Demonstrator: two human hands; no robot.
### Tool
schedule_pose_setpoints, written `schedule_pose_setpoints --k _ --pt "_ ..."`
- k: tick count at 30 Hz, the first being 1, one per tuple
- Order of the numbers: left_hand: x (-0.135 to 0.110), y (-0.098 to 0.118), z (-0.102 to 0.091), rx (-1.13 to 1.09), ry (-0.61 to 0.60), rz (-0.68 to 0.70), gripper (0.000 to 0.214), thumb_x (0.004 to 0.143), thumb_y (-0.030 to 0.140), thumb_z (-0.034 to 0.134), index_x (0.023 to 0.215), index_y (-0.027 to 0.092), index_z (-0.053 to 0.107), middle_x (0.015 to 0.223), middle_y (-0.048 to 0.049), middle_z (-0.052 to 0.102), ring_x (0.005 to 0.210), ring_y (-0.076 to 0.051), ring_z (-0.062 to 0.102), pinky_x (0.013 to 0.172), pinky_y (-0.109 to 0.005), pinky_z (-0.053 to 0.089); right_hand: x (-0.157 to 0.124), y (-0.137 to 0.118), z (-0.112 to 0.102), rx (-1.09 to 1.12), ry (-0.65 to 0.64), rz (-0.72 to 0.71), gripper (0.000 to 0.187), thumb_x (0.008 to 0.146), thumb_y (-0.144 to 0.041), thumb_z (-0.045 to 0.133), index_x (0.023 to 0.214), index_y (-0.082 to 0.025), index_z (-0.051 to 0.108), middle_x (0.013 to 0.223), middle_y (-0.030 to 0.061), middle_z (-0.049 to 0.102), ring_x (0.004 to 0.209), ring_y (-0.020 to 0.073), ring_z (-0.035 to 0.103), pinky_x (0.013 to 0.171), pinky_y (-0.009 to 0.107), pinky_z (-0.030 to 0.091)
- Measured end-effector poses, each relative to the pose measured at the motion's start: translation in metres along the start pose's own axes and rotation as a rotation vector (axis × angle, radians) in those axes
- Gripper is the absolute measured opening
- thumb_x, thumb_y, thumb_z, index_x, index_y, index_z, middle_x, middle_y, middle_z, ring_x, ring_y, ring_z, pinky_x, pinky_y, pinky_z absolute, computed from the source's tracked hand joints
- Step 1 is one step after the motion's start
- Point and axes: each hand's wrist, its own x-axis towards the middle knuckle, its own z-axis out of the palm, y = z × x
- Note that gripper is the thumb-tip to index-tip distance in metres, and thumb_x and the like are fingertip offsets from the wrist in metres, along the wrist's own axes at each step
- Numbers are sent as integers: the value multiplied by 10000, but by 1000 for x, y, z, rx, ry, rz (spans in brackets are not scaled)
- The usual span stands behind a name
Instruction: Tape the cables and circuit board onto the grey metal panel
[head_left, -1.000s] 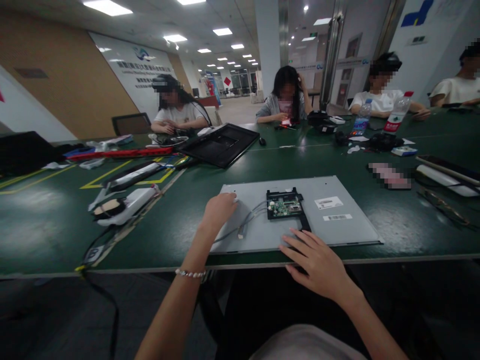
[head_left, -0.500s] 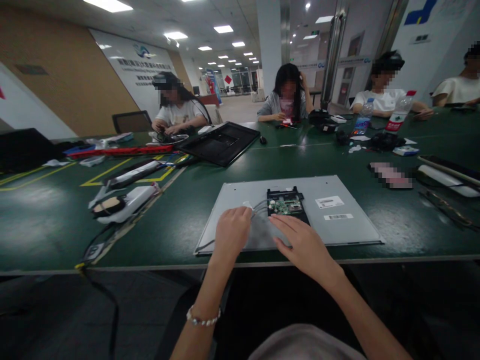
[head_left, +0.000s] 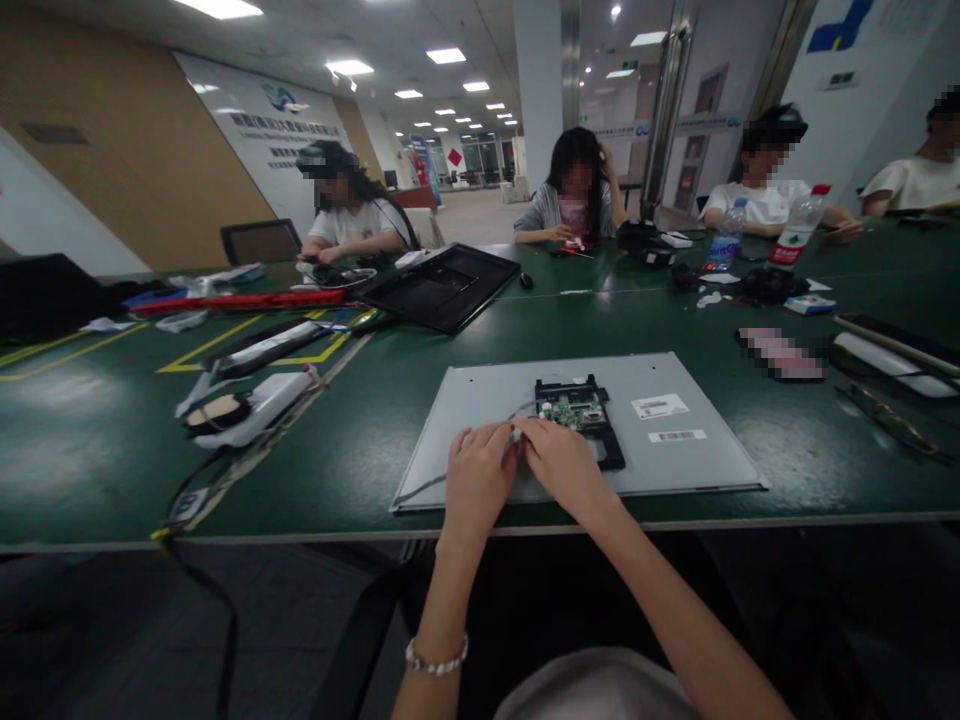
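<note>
A flat grey metal display panel point(head_left: 712, 462) lies face down in front of me. On its middle sits a black bracket point(head_left: 616, 455) with a green circuit board point(head_left: 574, 414). A grey cable point(head_left: 421, 489) runs along the panel from the lower left, passes under my left hand and shows again beside the board. My left hand point(head_left: 480, 475) is closed in a pinch at the cable. Against its fingertips, my right hand point(head_left: 559, 462) is closed too, left of the bracket. Between both sets of fingertips a small white piece point(head_left: 516, 435) shows; its kind is unclear.
Beyond the panel lie a black monitor frame point(head_left: 442, 288) and a mouse point(head_left: 526, 281). White taped bundles point(head_left: 259, 405) with a strap are on the left. A blurred pink object point(head_left: 784, 355), bottles point(head_left: 726, 235) and glasses point(head_left: 892, 415) are on the right. Several people sit around the table.
My right hand has moved left from the bracket and closed at my left fingertips. My left hand has shifted slightly right and lower, with the white piece now between both hands.
</note>
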Motion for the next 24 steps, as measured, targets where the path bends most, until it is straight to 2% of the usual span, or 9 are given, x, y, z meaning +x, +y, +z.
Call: schedule_pose_setpoints --k 5,10,18,24 --pt "-4 -11 2 -228 120 -130 331 839 176 544 1166 184 595 1159 -85 679 1083 -244 618 985 -410 453 -3 9 0 81 95 15 252 945 -115 468 1091 -194 658 1100 66 701 1012 188 655 898 287 498" --pt "-7 -13 4 -244 70 -180 382 786 128 546 1161 181 593 1144 -88 678 1072 -260 624 989 -425 458 -5 10 0 147 180 8 267 956 -121 459 1119 -188 659 1169 65 693 1081 188 640 971 303 478" --pt "-9 -18 8 -330 142 -270 368 809 109 501 1156 181 599 1133 -88 674 1060 -242 636 965 -402 495 -2 3 9 86 51 -89 274 962 -116 472 1171 -160 643 1195 78 691 1099 185 644 976 290 480" --pt "-10 -16 8 -354 180 -149 356 839 86 467 1148 188 609 1218 -89 637 1155 -217 593 1048 -413 458 -3 0 7 10 -15 -127 250 948 -106 494 1131 -160 656 1157 86 701 1076 190 643 968 300 483"
